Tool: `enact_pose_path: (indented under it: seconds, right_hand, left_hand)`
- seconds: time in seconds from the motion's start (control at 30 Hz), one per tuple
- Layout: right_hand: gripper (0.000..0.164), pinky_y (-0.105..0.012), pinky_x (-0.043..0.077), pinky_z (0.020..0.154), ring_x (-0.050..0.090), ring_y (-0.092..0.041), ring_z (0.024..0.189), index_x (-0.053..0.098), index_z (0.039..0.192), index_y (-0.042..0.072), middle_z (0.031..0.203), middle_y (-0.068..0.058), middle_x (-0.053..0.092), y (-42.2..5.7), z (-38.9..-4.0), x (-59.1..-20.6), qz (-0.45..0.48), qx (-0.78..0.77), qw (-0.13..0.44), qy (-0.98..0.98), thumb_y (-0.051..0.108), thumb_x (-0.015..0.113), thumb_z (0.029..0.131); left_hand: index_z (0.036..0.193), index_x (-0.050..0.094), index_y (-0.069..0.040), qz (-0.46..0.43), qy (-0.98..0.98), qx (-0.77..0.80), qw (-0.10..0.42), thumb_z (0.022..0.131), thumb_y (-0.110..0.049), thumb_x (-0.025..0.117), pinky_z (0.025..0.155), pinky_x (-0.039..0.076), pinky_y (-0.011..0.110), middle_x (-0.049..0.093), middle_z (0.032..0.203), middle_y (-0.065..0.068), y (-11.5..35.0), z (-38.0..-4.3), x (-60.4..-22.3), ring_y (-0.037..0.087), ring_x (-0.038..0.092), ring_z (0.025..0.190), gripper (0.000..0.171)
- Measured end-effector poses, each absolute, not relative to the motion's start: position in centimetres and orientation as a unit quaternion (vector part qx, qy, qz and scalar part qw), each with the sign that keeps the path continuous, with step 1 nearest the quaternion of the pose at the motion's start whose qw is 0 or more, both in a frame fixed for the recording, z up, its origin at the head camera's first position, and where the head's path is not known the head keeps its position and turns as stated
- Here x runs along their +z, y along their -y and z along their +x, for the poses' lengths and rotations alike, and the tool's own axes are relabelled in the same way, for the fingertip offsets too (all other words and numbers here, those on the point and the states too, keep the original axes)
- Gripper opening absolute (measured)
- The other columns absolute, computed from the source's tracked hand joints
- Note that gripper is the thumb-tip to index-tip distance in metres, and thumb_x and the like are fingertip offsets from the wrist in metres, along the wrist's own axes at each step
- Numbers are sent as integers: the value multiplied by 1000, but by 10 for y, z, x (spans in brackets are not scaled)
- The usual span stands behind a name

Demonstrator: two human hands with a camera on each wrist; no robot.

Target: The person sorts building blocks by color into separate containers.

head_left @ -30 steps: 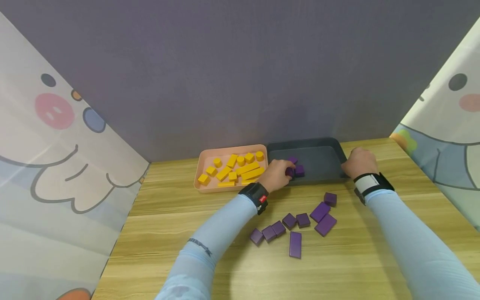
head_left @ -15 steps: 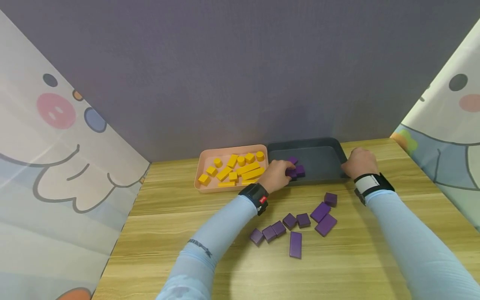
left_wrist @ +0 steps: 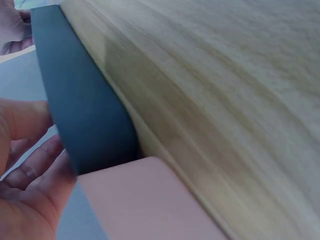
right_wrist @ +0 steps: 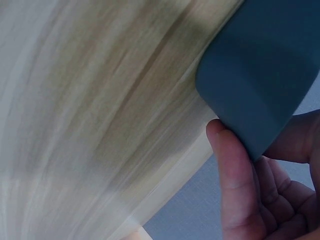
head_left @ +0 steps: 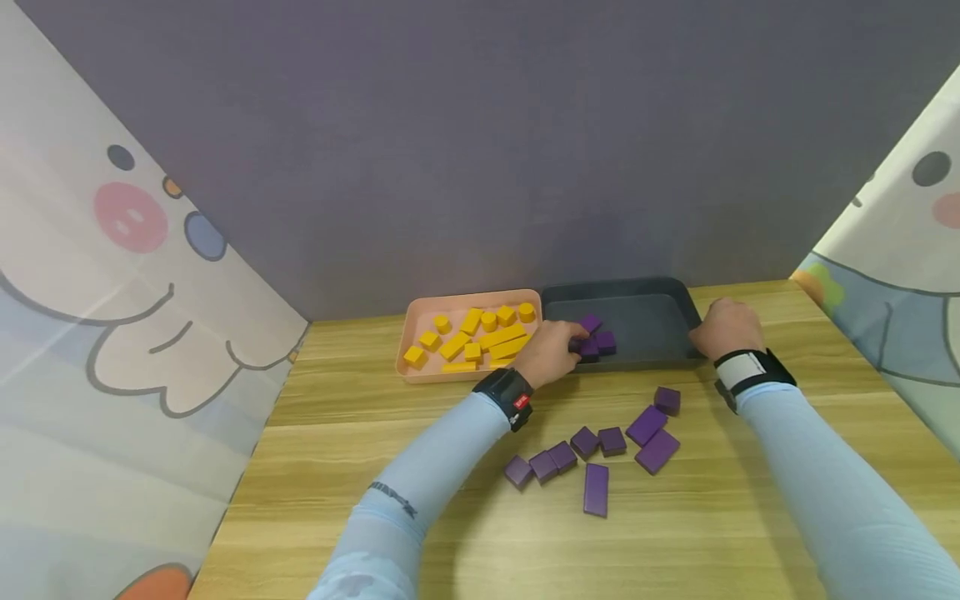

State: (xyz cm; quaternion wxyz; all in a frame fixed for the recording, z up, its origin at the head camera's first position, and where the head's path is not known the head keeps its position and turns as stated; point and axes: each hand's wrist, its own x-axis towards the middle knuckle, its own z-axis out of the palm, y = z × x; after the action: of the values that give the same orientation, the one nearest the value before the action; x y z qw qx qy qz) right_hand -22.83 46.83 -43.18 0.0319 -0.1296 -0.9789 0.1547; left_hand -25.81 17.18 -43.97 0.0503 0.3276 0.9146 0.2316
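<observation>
A dark grey tray stands against the back wall, with several purple blocks near its left end. My left hand reaches over its front left corner, fingers curled, and pinches a dark purple block beside the others. In the left wrist view the tray wall hides these fingertips. At the tray's right end my right hand grips the rim. The right wrist view has its thumb inside the wall and its index finger outside the corner.
A pink tray of yellow blocks adjoins the dark tray on the left. Several purple cubes and flat purple blocks lie on the wooden table in front. The grey wall rises behind both trays.
My left hand has shifted slightly left within the dark tray, and more of the purple blocks shows beside its fingertips. The right hand stays on the rim. The head view has shifted a little.
</observation>
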Motion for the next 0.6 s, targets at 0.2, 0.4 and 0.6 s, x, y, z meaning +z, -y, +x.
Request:
enact_pose_path:
  seconds: [0.2,0.4,0.6]
  right_hand:
    - [29,-42,45,52,57,-37,65,62,66,-6,63,-19,60,-470,-228,-432,-121,158,33,979,16,74,82]
    - [33,-37,38,49,54,-34,61,57,58,-1,58,-14,55,-472,-227,-433,-110,166,40,979,17,73,80]
    - [33,-36,36,48,52,-32,59,52,56,3,56,-10,51,-474,-228,-436,-103,165,42,980,16,71,79]
  left_hand:
    - [133,71,-10,337,-910,239,29,97,-17,74,101,58,30,75,131,3,-162,-247,-420,19,71,119,37]
    - [134,70,-10,354,-904,240,-4,99,-24,73,100,58,30,74,132,4,-144,-230,-398,18,73,113,37]
    - [140,65,-11,353,-901,251,-3,99,-31,72,72,58,23,77,112,5,-119,-208,-384,16,70,78,45]
